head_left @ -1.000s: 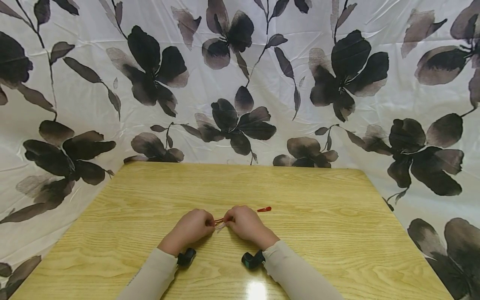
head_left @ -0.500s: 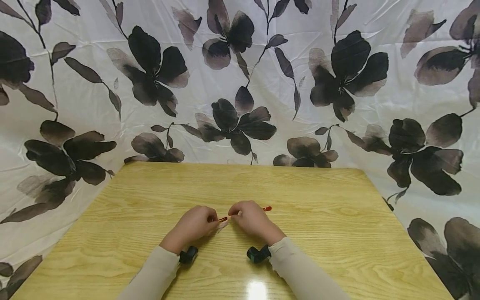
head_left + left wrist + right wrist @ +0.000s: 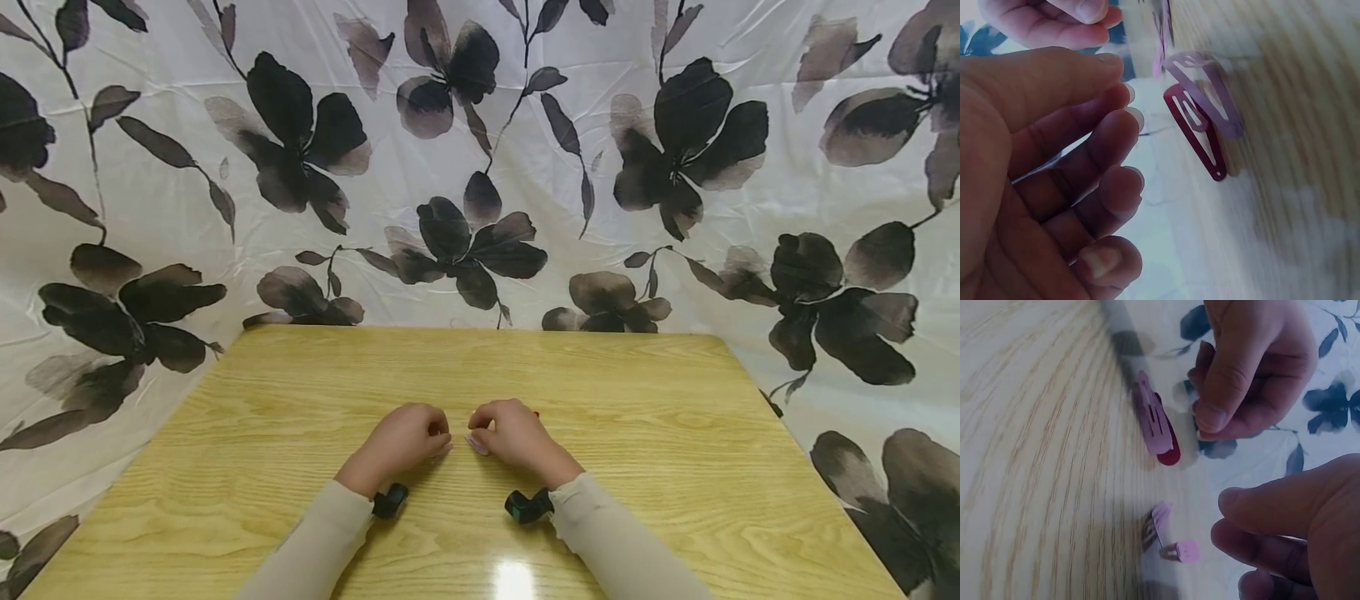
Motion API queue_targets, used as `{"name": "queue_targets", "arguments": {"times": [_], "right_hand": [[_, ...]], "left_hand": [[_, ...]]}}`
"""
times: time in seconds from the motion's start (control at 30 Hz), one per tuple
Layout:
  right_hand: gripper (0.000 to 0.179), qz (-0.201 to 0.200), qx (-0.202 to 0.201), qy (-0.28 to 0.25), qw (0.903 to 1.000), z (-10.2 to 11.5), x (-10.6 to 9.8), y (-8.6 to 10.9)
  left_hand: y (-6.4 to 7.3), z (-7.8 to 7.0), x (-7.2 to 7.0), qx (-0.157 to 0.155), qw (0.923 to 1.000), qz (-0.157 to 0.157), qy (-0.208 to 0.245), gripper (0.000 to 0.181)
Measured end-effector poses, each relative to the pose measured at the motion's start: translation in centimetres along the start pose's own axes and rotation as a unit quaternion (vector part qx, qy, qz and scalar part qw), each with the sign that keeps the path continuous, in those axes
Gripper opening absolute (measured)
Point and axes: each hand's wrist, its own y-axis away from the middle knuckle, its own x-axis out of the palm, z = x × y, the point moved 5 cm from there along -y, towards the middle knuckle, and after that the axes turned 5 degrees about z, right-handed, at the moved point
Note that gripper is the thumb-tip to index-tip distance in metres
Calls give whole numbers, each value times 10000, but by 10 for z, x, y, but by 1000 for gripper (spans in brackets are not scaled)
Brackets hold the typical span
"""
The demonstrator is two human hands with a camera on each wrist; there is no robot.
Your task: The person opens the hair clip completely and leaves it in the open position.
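A pink snap hair clip (image 3: 1227, 103) lies overlapping a dark red snap hair clip (image 3: 1210, 156) on the table; in the right wrist view the pink one covers much of the red. My left hand (image 3: 405, 437) hovers just beside them, fingers loosely bent, nothing between them. My right hand (image 3: 517, 433) is also off the table, thumb and forefinger slightly apart, holding nothing visible. Below it, in the right wrist view, are small pink pieces (image 3: 1188, 551), blurred, perhaps parts of a hair clip. Behind the right hand a red tip (image 3: 537, 413) shows; the rest is hidden.
The wood-grain table (image 3: 637, 417) extends around both hands. A white cloth with dark flowers (image 3: 480, 250) hangs behind and along the sides. Each wrist carries a small black camera, such as the right one (image 3: 528, 506).
The red hair clip that my left hand held has been let go onto the table. Both hands have shifted slightly rightward, and my right hand now hides most of the other red piece.
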Motion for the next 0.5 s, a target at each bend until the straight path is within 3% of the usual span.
{"name": "queue_targets", "arguments": {"times": [0.5], "right_hand": [[10, -65, 54, 672, 9977, -4, 0, 8]], "left_hand": [[-17, -7, 5, 20, 9998, 69, -167, 10]]}}
